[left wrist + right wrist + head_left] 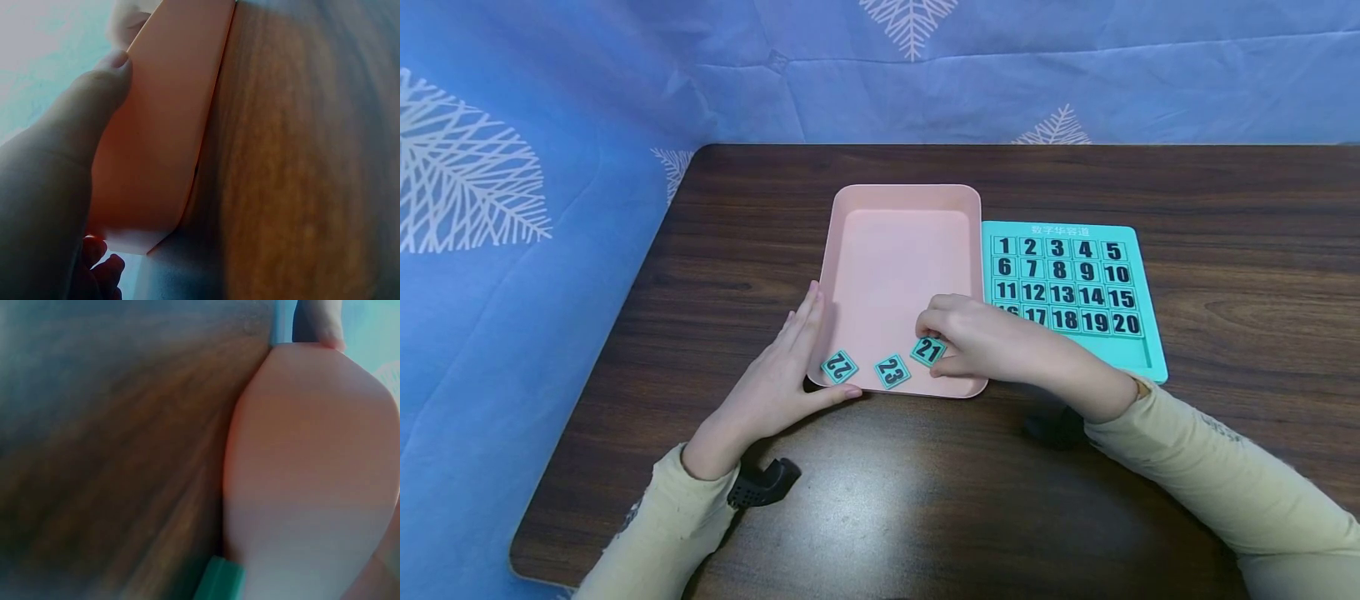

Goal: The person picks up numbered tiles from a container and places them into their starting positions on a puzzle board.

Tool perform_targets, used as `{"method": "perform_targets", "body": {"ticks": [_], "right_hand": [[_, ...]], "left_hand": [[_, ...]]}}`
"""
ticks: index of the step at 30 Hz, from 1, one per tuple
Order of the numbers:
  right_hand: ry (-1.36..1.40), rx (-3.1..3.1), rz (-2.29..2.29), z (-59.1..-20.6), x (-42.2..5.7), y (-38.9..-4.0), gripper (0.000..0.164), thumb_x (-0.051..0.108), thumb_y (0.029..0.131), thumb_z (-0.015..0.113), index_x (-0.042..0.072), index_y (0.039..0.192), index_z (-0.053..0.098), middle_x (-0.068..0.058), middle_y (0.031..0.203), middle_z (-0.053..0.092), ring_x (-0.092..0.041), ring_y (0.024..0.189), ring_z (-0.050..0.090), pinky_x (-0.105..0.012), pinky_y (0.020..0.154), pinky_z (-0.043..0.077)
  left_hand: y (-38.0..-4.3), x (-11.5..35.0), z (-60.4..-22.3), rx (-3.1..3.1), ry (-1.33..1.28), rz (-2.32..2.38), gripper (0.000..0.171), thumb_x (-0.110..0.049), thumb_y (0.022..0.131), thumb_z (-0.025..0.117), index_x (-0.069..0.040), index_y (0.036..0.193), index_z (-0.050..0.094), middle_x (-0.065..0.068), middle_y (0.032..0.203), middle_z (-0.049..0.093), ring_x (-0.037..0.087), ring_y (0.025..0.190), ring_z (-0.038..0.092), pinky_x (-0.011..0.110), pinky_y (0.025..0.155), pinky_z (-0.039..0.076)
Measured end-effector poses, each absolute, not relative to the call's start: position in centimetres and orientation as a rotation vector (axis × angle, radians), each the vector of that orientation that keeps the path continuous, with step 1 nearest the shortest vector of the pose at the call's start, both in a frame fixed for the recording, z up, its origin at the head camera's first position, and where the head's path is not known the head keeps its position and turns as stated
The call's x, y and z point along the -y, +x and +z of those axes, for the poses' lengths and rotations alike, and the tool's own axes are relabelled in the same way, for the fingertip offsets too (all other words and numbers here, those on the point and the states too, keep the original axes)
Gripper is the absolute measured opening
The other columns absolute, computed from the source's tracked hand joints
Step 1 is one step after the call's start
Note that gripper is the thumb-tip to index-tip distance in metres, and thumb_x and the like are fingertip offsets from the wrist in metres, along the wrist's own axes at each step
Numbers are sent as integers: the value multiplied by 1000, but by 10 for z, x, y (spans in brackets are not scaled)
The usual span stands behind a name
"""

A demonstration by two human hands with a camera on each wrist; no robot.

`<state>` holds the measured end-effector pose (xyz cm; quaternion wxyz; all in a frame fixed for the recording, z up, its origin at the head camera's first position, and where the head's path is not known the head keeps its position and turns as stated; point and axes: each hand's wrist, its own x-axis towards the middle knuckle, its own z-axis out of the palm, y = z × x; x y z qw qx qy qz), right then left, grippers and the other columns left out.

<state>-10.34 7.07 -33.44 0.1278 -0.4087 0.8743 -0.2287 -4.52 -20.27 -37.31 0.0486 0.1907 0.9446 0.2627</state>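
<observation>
A pink tray (910, 250) lies on the table with three turquoise number tiles near its front end. Thumb and fingers of my right hand (988, 337) pinch the 21 tile (928, 351) at its edges, low over the tray floor. To its left lie the 23 tile (892, 372) and the 22 tile (839, 367), both turned at an angle. My left hand (778, 367) rests at the tray's front left corner, fingers straight along the side and thumb on the front rim. The left wrist view has that thumb (100, 87) against the tray wall (162, 137).
Right beside the tray sits a turquoise number board (1150, 333) with rows of tiles from 1 to 20 and a bare strip at its front. My right forearm crosses its near left corner. Blue patterned cloth (850, 100) hangs behind the dark wooden table (1247, 275).
</observation>
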Motion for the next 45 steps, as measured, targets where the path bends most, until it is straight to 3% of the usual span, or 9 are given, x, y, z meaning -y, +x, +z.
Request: {"method": "perform_targets", "body": {"ticks": [8, 15, 32, 40, 45], "right_hand": [[-1272, -2534, -682, -335, -71, -103, 31, -9, 73, 65, 1, 101, 68, -7, 96, 61, -17, 82, 53, -26, 67, 49], [-1243, -2520, -654, -334, -71, -103, 33, 6, 74, 80, 1, 104, 66, -7, 98, 61, -18, 87, 54, -29, 76, 51], [-1235, -2512, -782, -334, -75, -102, 33, 5, 70, 82, 3, 101, 70, -3, 97, 64, -16, 83, 53, -28, 70, 50], [-1164, -2541, -868, -312, -97, -100, 33, 8, 78, 78, 5, 109, 67, -1, 106, 61, -16, 89, 53, -33, 76, 50], [-1084, -2632, -832, -299, -121, -102, 35, 11, 77, 81, 8, 109, 68, -1, 106, 61, -17, 91, 53, -37, 75, 50]], "left_hand": [[-45, 203, -372, -2878, 587, 799, 112, -68, 79, 60, -20, 153, -8, -2, 160, -8, 33, 143, 11, 52, 111, 24], [-45, 202, -371, -2878, 585, 797, 112, -69, 79, 59, -20, 153, -7, -2, 160, -8, 32, 143, 10, 52, 111, 24], [-44, 203, -373, -2875, 566, 791, 113, -71, 78, 59, -22, 153, -8, -2, 160, -7, 37, 142, 12, 55, 109, 26], [-44, 202, -373, -2878, 575, 805, 112, -70, 78, 59, -22, 153, -9, -1, 160, -6, 36, 142, 12, 55, 109, 26], [-45, 202, -372, -2872, 581, 805, 112, -70, 78, 59, -21, 153, -8, -1, 160, -7, 33, 143, 10, 53, 111, 24]]}}
